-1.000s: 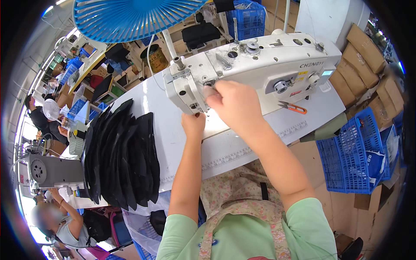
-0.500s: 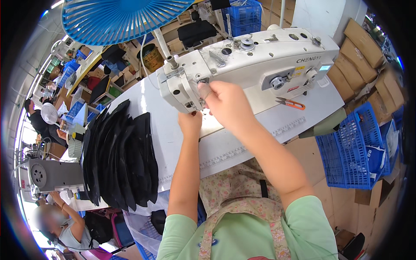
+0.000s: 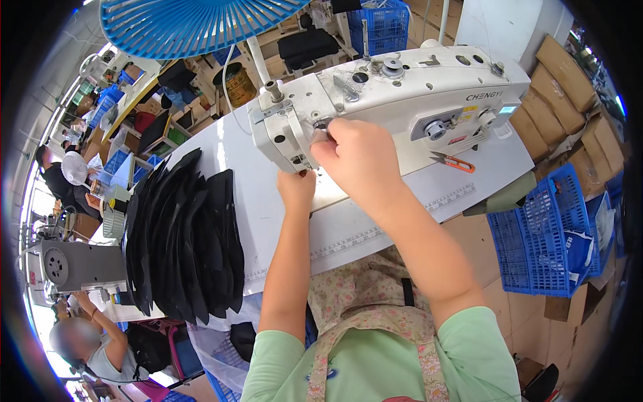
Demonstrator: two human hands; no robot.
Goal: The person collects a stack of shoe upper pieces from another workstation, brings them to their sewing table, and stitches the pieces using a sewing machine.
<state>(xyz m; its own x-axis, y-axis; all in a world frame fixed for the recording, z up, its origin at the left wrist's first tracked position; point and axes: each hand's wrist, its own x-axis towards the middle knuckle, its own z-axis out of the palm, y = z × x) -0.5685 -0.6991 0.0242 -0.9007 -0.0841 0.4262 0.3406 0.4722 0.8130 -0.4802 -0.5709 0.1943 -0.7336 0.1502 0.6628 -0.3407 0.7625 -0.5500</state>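
Note:
A white sewing machine [image 3: 395, 84] stands on the pale worktable, its head end at the left. My right hand [image 3: 358, 157] is at the front of that head, beside the thread-tension dial [image 3: 323, 124], with thumb and fingers pinched together. Whatever is between those fingertips is too small to make out. Low under the head, close to the needle area, my left hand [image 3: 296, 190] has its fingers curled together. The machine head partly hides its fingertips, and I cannot see what they hold. A light shines on the machine bed just right of it.
A stack of black cut pieces [image 3: 184, 248] lies on the table's left. Orange-handled thread snips [image 3: 455, 162] rest near the machine's right end. A blue fan [image 3: 201, 27] hangs over the far left. Blue crates [image 3: 536, 234] stand at right; a co-worker [image 3: 100, 342] sits lower left.
My right thumb and fingers have curled closer together beside the tension dial. My left hand stays under the machine head. The whole view has shifted slightly.

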